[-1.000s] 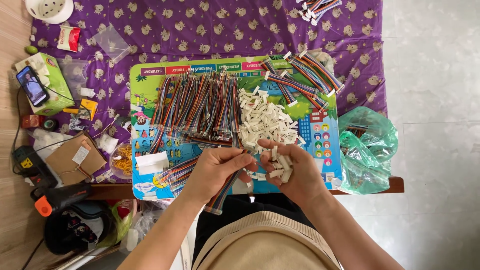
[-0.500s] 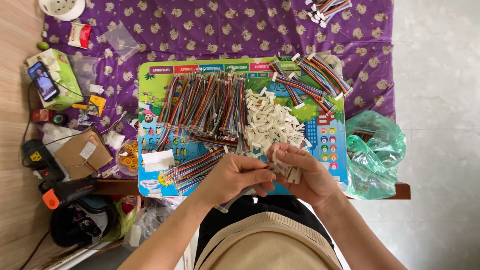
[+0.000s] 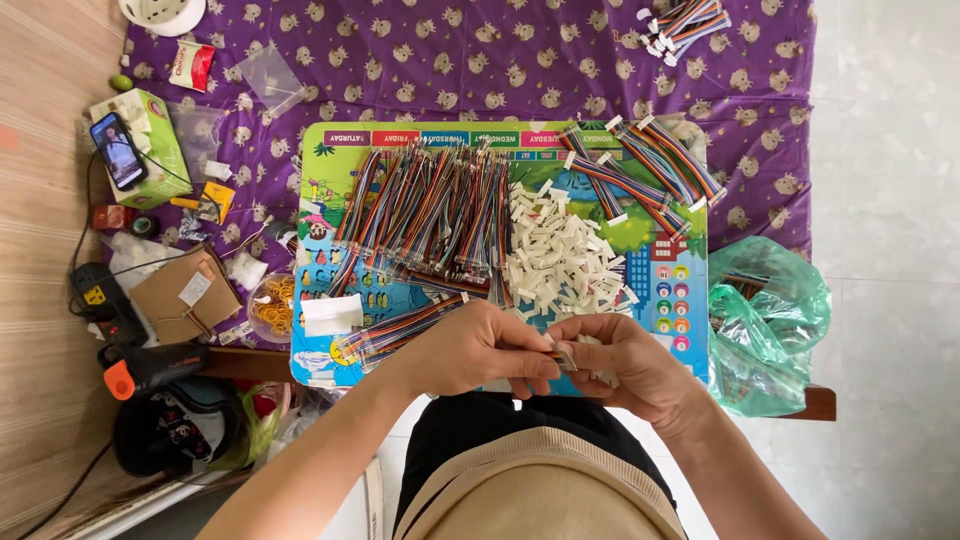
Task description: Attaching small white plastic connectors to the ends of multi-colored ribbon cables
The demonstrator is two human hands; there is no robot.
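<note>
While the left hand point(image 3: 478, 350) pinches a rainbow ribbon cable point(image 3: 400, 330), the right hand point(image 3: 625, 362) grips a white connector housing point(image 3: 563, 358) between them. Square the ends, then push straight. Spare housings point(image 3: 560, 255) lie just beyond the right hand.

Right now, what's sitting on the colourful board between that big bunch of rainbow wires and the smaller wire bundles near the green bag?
In the head view, a heap of small white connectors lies between the big wire bunch and the smaller wire bundles.
</note>
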